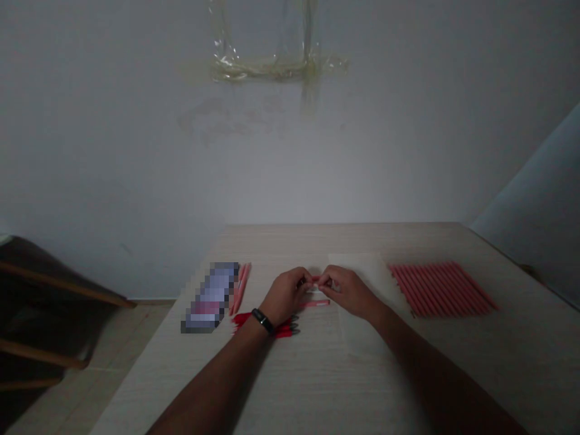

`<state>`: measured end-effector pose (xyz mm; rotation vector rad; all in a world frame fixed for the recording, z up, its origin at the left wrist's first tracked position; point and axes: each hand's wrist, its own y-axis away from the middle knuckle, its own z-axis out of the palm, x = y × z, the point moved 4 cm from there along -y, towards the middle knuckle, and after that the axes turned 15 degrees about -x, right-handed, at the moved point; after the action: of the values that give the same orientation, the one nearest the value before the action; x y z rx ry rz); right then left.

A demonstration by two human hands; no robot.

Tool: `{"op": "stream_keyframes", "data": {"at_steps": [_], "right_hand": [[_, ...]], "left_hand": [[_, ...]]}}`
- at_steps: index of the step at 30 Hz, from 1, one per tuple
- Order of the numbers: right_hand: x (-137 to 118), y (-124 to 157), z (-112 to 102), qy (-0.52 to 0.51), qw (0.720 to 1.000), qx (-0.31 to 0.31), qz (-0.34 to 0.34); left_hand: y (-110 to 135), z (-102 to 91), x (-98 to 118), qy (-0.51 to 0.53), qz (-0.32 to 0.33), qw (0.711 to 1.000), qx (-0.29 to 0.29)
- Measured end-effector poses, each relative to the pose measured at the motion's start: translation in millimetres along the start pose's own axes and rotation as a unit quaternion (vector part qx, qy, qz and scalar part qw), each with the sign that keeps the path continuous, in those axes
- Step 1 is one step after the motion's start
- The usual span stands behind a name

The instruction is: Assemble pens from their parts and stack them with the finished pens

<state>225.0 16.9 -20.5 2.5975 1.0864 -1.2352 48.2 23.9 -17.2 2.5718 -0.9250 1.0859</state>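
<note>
Left to right on the pale wood-grain table (453,374): pixelated object (211,297) (blurred, can't tell what), pink tubes (240,289) just beside it, red-tipped pen parts (272,326) under the left hand (285,296), which wears a black wristband (263,320). Left and right hand (347,292) pinch closed on a small pink tube (315,279), ends hidden, over a white paper sheet (357,266). Loose pink stick (315,303) just below. Far right, neat row of pink sticks (441,290).

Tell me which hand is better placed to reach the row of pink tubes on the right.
The right hand, probably: it sits nearer the row of pink tubes, across the white sheet. The left hand is farther away, though both pinch the small pink piece.
</note>
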Motion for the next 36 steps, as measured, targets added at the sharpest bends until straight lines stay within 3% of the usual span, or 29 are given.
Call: {"op": "stream_keyframes", "data": {"at_steps": [10, 18, 27, 31, 36], "right_hand": [[-0.8, -1.2, 0.2, 0.068, 0.997, -0.017, 0.014], [10.6, 3.9, -14.8, 0.096, 0.995, 0.014, 0.025], [10.8, 4.0, -15.7, 0.128, 0.991, 0.011, 0.039], [12.6, 4.6, -18.0, 0.133, 0.99, 0.028, 0.042], [13.0, 5.8, -21.8, 0.129, 0.989, 0.056, 0.041]], "left_hand": [[1.6, 2.1, 2.0, -0.005, -0.009, 1.0, -0.018], [4.3, 7.8, 4.4, -0.09, 0.039, 0.984, -0.149], [3.9, 14.4, 7.2, -0.127, 0.095, 0.968, -0.194], [4.2, 10.7, 9.6, -0.113, 0.078, 0.976, -0.172], [4.0, -2.0, 9.1, -0.092, 0.021, 0.994, -0.062]]}}
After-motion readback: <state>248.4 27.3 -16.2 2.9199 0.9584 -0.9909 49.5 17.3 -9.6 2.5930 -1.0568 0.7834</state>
